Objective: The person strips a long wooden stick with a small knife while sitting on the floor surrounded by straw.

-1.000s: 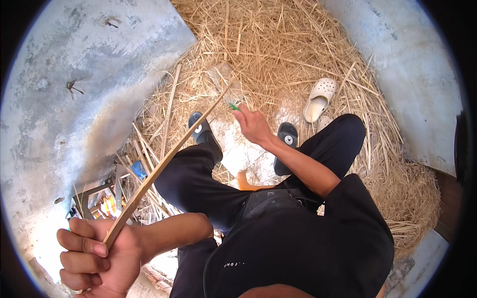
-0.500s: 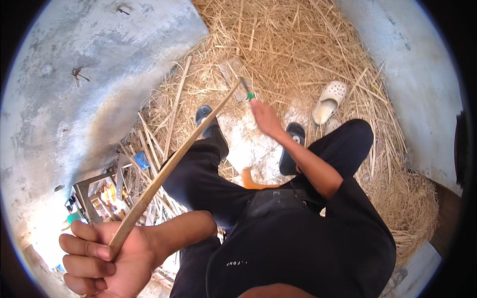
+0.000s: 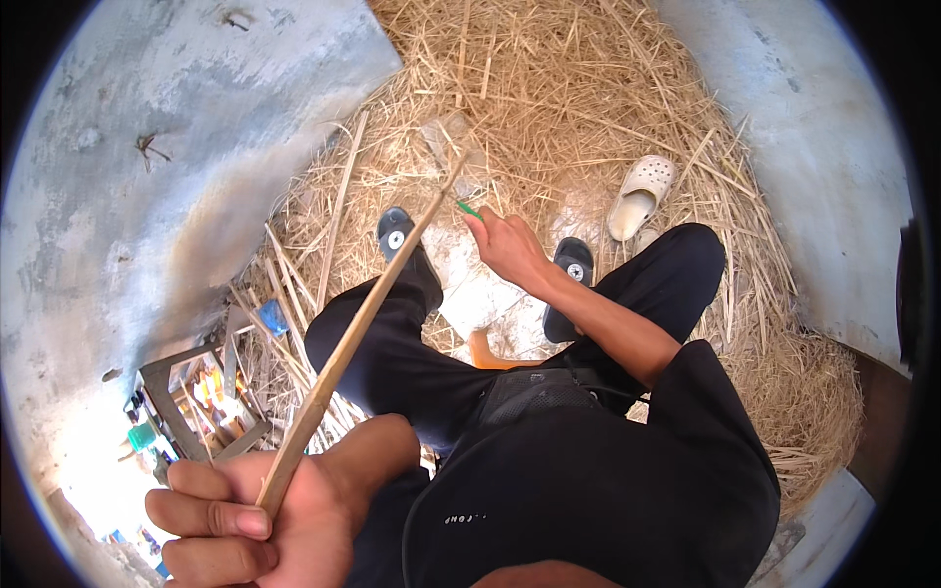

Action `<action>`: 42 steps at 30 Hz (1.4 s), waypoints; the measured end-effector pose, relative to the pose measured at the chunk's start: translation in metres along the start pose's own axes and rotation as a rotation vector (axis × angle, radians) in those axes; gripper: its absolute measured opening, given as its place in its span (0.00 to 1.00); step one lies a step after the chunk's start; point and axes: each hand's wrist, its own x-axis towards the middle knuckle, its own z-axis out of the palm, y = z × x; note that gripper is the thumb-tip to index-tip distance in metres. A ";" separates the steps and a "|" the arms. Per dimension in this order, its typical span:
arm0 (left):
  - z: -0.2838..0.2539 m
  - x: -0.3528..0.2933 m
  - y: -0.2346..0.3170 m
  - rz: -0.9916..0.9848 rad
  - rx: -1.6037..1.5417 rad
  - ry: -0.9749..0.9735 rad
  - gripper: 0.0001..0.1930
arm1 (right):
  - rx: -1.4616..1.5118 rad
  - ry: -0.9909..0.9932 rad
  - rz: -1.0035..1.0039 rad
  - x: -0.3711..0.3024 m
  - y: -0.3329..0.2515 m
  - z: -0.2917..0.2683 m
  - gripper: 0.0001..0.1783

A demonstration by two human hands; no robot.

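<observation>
Both hands busy over the straw

While we look down through the head camera, our left hand (image 3: 235, 519) sits low at the bottom edge, its fingers (image 3: 201, 490) curled shut in a fist around the near end of a long bamboo strip (image 3: 363, 333). That strip runs up and to the right, crossing over our left knee, and its far tip ends over the straw pile (image 3: 549, 108) just above the right hand. Our right hand (image 3: 505, 245) is stretched forward between our two dark shoes, fingers closed in a pinch on a small green tool (image 3: 469, 208), of which only a short end shows beyond the fingertips; the tool's end lies just beside the strip's far tip, though we cannot tell whether they touch. A white clog (image 3: 642, 196) lies on the straw to the right, well apart from both hands. Grey concrete floor (image 3: 176, 176) borders the straw on the left.
</observation>
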 end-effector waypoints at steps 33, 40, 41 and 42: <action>-0.018 0.017 0.002 -0.231 -0.049 -0.386 0.18 | -0.097 0.101 0.103 0.028 0.051 0.048 0.28; 0.013 -0.001 0.002 -0.251 0.170 0.018 0.17 | -0.030 0.045 0.076 0.011 0.021 0.026 0.26; 0.014 -0.002 0.003 -0.232 0.158 0.041 0.17 | -0.044 0.062 0.052 0.008 0.012 0.027 0.26; 0.016 -0.003 0.004 -0.208 0.187 0.086 0.17 | -0.058 0.078 0.028 0.007 0.007 0.028 0.26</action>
